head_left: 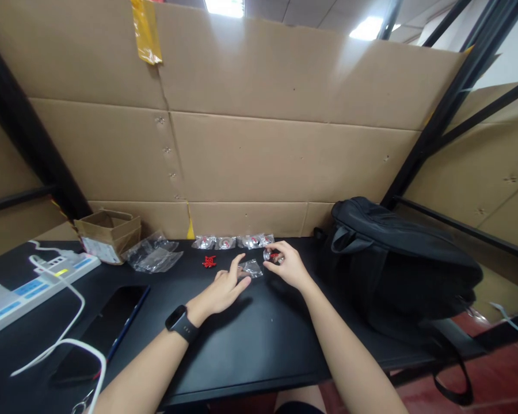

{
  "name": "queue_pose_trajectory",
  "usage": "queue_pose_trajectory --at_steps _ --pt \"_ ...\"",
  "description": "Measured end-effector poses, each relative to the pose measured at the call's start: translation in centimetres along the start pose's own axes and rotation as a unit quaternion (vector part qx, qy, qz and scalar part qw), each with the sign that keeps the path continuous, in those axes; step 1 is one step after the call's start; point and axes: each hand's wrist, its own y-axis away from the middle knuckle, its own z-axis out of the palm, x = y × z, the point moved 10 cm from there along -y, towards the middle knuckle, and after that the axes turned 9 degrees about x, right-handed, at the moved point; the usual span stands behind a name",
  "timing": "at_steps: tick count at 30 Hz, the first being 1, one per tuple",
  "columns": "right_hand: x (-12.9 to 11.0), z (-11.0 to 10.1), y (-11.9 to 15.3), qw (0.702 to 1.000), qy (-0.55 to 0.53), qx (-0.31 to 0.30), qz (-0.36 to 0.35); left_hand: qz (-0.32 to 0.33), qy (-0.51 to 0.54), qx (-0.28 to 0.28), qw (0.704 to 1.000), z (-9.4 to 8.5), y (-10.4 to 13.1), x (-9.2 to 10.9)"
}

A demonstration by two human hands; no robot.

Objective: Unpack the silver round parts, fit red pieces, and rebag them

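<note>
Head view: the right hand [285, 263] has thumb and fingers curled around a small clear disc [266, 255], above the table [259, 339]. The left hand [225, 289], thumb and forefinger spread wide, is at a bag [253, 268]; whether it grips it, I cannot tell. Red bits [209, 262] lie left of the bag.

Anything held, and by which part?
Right hand holds a small shiny round piece, seemingly by its rim. Left hand open, near a clear bag.

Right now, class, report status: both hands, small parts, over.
Left hand open, at small plastic bag. Right hand pinching shiny round piece. Red pieces on tabletop; packets lined up behind.
</note>
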Motion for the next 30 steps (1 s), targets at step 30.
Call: queue_pose_trajectory --at_steps 30 --pt "1.5 4.4 2.5 0.972 0.107 -0.209 0.025 0.079 -0.161 -0.137 0.974 2.8 1.4 -0.4"
